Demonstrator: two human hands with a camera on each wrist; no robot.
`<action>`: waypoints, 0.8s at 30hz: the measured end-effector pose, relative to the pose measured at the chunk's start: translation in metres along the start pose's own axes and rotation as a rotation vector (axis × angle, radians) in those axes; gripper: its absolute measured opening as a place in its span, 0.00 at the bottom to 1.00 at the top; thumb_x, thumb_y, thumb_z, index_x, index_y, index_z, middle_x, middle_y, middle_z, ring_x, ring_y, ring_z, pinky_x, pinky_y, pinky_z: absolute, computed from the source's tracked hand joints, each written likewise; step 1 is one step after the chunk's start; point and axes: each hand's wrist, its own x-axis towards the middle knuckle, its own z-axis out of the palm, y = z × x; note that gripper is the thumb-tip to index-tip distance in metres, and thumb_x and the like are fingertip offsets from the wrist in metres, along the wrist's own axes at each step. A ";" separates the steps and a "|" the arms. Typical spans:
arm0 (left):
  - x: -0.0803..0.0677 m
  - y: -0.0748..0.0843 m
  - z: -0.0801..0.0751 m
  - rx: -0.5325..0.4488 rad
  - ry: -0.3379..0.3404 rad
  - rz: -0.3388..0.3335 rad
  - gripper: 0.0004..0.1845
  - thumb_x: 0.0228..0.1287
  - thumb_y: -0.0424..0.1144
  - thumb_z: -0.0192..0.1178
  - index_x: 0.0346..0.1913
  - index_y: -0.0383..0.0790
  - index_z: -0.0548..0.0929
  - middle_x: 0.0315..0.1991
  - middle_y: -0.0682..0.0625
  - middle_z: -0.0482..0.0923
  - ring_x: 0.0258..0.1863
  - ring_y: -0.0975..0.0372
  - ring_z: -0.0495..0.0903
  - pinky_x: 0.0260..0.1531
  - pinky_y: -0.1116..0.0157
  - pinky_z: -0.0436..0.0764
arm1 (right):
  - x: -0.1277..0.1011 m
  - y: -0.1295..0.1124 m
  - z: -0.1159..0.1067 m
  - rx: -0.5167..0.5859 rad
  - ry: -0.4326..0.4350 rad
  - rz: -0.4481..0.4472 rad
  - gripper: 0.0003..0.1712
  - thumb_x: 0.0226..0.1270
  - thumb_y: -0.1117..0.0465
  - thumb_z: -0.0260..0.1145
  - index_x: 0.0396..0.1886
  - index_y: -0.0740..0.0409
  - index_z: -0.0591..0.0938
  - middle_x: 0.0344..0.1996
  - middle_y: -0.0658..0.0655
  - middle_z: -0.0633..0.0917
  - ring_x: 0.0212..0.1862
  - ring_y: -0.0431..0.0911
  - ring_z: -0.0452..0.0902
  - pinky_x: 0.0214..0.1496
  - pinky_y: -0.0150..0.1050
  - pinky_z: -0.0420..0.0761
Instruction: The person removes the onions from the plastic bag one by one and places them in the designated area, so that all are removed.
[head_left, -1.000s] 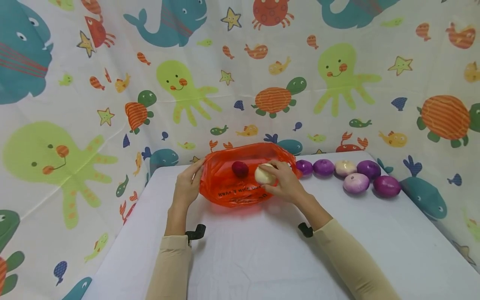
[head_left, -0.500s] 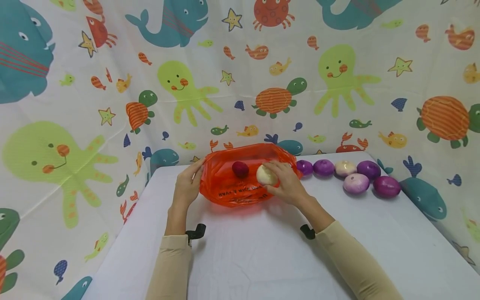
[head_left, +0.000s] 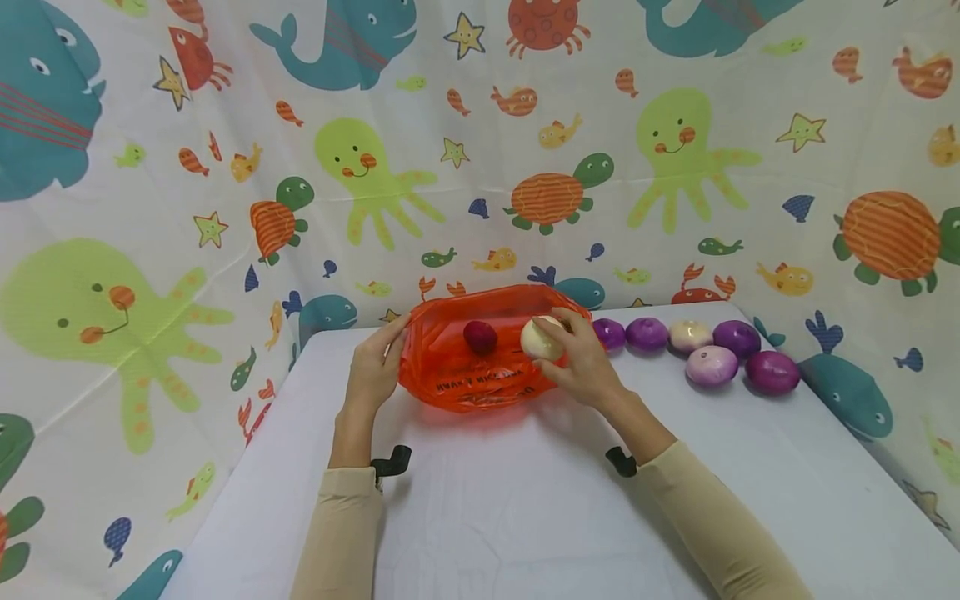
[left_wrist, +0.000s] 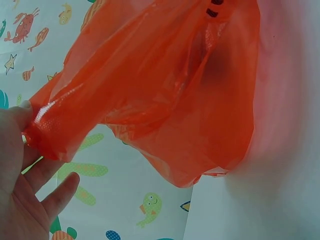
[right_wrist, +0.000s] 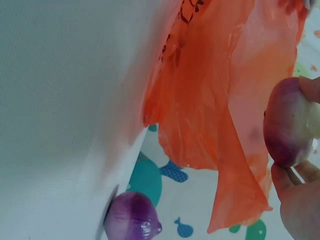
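An orange-red plastic bag (head_left: 442, 367) with black print lies mouth-up at the table's back middle. My left hand (head_left: 371, 368) pinches its left edge between thumb and fingers, as the left wrist view (left_wrist: 37, 172) of that hand also shows. In my right hand (head_left: 587, 367) is an onion (head_left: 538, 340), held by thumb and fingertips at the bag's right side. It looks pale from the head and purple on its other side in the right wrist view, where the onion (right_wrist: 286, 122) is apart from the table. A dark red onion (head_left: 480, 337) shows in the bag.
To the right of the bag, several purple onions (head_left: 647, 335) and paler ones (head_left: 712, 367) sit grouped on the white table (head_left: 480, 500). A curtain (head_left: 480, 200) printed with sea animals hangs behind and at the sides. Each wrist carries a black camera mount (head_left: 393, 462).
My right hand has shifted slightly right and up with the onion. The left hand keeps its grip on the bag in the same place.
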 end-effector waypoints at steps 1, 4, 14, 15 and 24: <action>0.000 0.000 0.000 -0.001 0.001 -0.001 0.23 0.83 0.46 0.51 0.75 0.52 0.75 0.71 0.48 0.78 0.72 0.50 0.76 0.69 0.47 0.77 | 0.000 0.000 -0.001 0.000 0.006 -0.002 0.37 0.61 0.59 0.79 0.71 0.51 0.79 0.69 0.66 0.74 0.69 0.62 0.69 0.65 0.60 0.82; 0.001 0.000 -0.001 -0.003 0.003 0.001 0.23 0.83 0.46 0.51 0.75 0.53 0.75 0.71 0.48 0.78 0.72 0.50 0.76 0.69 0.47 0.77 | 0.001 0.000 -0.006 0.005 0.023 -0.014 0.38 0.61 0.60 0.79 0.71 0.52 0.78 0.67 0.64 0.75 0.69 0.61 0.70 0.65 0.60 0.82; 0.000 0.000 -0.001 -0.004 0.012 0.013 0.22 0.83 0.45 0.51 0.74 0.49 0.76 0.70 0.47 0.79 0.70 0.49 0.77 0.68 0.47 0.78 | 0.002 0.005 -0.020 0.014 0.103 -0.021 0.34 0.62 0.62 0.78 0.68 0.54 0.78 0.70 0.67 0.74 0.68 0.63 0.70 0.62 0.62 0.84; 0.000 -0.001 -0.001 -0.004 0.013 0.013 0.22 0.83 0.45 0.51 0.74 0.49 0.76 0.70 0.47 0.79 0.70 0.49 0.77 0.68 0.47 0.78 | 0.001 0.005 -0.021 0.014 0.105 -0.021 0.34 0.62 0.63 0.78 0.69 0.54 0.79 0.70 0.67 0.74 0.68 0.63 0.70 0.62 0.62 0.84; -0.001 -0.001 -0.001 0.003 0.019 0.011 0.22 0.83 0.45 0.51 0.74 0.52 0.76 0.70 0.48 0.79 0.70 0.51 0.78 0.66 0.49 0.79 | -0.002 0.009 -0.032 -0.003 0.124 0.000 0.37 0.63 0.64 0.77 0.72 0.53 0.76 0.71 0.66 0.73 0.68 0.63 0.69 0.61 0.64 0.84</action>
